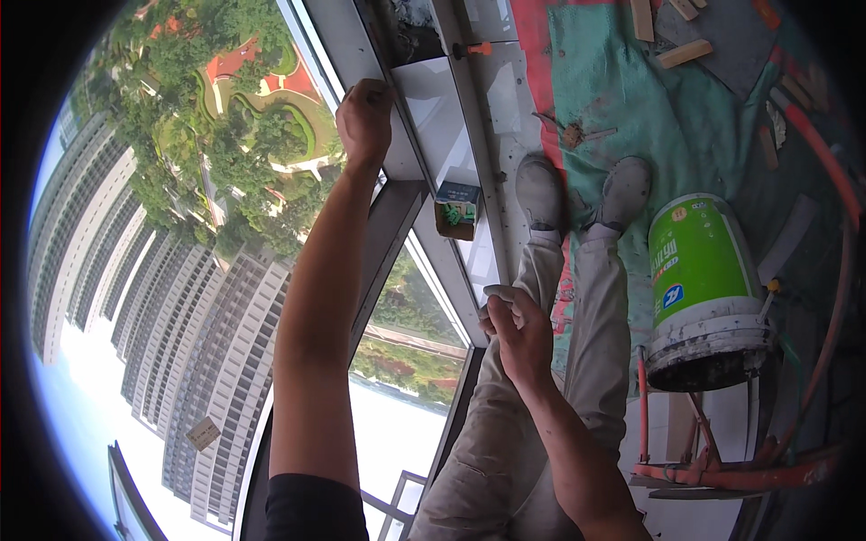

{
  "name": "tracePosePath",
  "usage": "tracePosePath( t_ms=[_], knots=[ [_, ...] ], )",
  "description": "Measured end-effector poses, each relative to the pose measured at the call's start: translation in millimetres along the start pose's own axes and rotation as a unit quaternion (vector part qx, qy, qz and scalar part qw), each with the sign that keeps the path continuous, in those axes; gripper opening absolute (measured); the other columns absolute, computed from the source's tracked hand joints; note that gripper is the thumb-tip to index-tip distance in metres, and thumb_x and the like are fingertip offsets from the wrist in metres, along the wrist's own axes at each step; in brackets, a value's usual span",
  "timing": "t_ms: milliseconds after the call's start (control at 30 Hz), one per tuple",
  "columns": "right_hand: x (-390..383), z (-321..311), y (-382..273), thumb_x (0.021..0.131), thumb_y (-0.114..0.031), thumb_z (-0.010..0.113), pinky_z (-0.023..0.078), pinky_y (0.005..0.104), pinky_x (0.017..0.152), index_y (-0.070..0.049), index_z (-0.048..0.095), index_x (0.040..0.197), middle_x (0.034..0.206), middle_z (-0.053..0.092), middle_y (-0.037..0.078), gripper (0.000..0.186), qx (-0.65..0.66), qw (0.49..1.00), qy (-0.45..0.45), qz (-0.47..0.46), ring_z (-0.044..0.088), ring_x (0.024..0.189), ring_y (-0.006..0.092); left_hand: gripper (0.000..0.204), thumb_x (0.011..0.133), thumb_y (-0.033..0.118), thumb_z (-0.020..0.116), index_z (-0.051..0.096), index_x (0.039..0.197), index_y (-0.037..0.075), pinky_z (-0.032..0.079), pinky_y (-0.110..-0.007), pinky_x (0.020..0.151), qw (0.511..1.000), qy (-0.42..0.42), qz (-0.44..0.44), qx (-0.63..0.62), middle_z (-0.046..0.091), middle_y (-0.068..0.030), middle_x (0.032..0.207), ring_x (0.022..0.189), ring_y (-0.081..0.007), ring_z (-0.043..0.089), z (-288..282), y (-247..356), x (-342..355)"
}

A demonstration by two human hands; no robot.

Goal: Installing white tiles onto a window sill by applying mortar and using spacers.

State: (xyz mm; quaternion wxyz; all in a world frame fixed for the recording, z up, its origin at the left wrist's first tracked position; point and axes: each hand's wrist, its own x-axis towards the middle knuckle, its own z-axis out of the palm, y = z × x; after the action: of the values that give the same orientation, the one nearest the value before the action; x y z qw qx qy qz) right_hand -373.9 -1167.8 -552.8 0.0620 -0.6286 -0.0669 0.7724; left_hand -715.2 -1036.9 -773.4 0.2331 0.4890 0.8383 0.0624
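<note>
My left hand (pixel 365 122) is raised at the dark window frame (pixel 408 135), its fingers curled closed. Whatever they may hold is hidden by the back of the hand. Lower and to the right, my right hand (pixel 519 334) is in front of my legs with thumb and fingers pinched together. A small greyish bit shows at its fingertips, too small to name. Between the hands, a small open cardboard box (pixel 458 197) sits by the window frame. Small green plastic pieces (pixel 458 215) lie inside it.
A green and white bucket (pixel 704 261) stands right of my shoes (pixel 541 191), by a red metal frame (pixel 722 473). Green sheeting (pixel 591 81) covers the floor, with wood offcuts (pixel 684 54) on it. An orange-handled tool (pixel 474 49) lies farther off. Window glass (pixel 204 397) fills the left.
</note>
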Motion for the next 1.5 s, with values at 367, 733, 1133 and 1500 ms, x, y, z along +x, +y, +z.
tracePosePath(
  t_ms=[367,733,1133,1500],
  knots=[
    [2.0,9.7,0.8,0.116,-0.026,0.069,0.067,0.0328,0.082,0.006,0.074,0.124,0.1,0.081,0.012,0.034,-0.003,1.0,-0.004,0.01,0.081,0.093,0.0172,0.019,0.092,0.016,0.089,0.082,0.104,0.003,0.062,-0.039,0.083,0.998,-0.025,-0.027,-0.041,0.082,-0.0142,0.097,0.089,-0.0286,0.081,-7.3,-0.9,10.0],
    [1.9,12.8,-3.7,0.116,-0.025,0.069,0.066,0.0306,0.081,0.004,0.073,0.121,0.097,0.08,0.01,0.03,-0.021,0.999,-0.001,0.033,0.079,0.089,0.0144,0.021,0.092,0.02,0.09,0.083,0.103,0.003,0.063,-0.041,0.084,0.995,-0.081,-0.054,-0.026,0.085,-0.014,0.097,0.091,-0.03,0.083,-8.4,-0.6,18.9],
    [1.2,9.6,3.3,0.118,-0.028,0.067,0.061,0.0306,0.081,0.001,0.073,0.135,0.097,0.079,0.008,0.034,-0.026,0.999,-0.003,0.045,0.076,0.083,0.0147,0.03,0.094,0.029,0.089,0.081,0.117,0.013,0.061,-0.047,0.087,0.984,-0.012,0.103,0.145,0.077,-0.01,0.107,0.106,-0.0348,0.075,5.7,37.2,5.8],
    [0.2,2.1,-1.6,0.118,-0.029,0.068,0.062,0.0307,0.084,0.003,0.073,0.135,0.098,0.078,0.007,0.036,-0.012,0.999,-0.009,0.034,0.076,0.088,0.0141,0.05,0.091,0.034,0.092,0.076,0.134,0.014,0.059,-0.048,0.098,0.987,0.013,0.142,0.069,0.072,-0.0094,0.124,0.119,-0.0347,0.069,48.7,75.2,-8.6]
  ],
)
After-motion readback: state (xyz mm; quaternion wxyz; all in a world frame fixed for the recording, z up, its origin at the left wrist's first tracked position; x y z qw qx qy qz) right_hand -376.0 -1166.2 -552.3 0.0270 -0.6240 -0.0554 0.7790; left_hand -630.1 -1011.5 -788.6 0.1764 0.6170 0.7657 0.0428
